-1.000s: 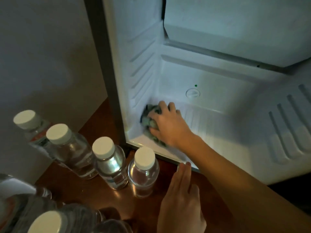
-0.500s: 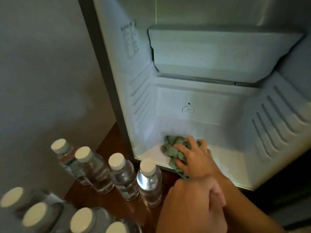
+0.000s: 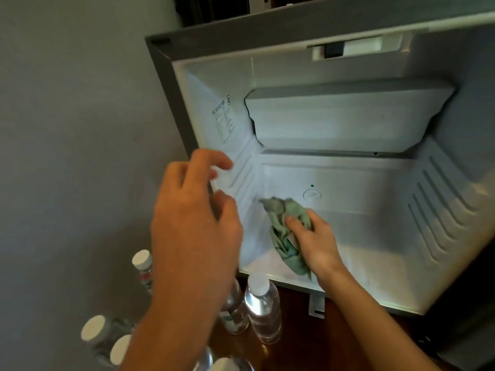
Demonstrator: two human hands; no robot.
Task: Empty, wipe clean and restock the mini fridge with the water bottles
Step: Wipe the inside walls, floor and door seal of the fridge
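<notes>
The left hand now lifts off the table to centre frame, grip released. The right hand, grasping the cloth, wipes deeper inside the fridge. Restocking must wait.

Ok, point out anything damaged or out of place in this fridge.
The freezer flap has a jagged, notched left edge, as if chipped. Nothing else stands out: the right hand holds the green cloth inside the fridge, and the water bottles stand upright outside.

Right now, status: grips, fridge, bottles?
Right grip holds green cloth inside mini fridge. Left grip hovers, holds nothing. Water bottles stand outside, below the opening.
</notes>
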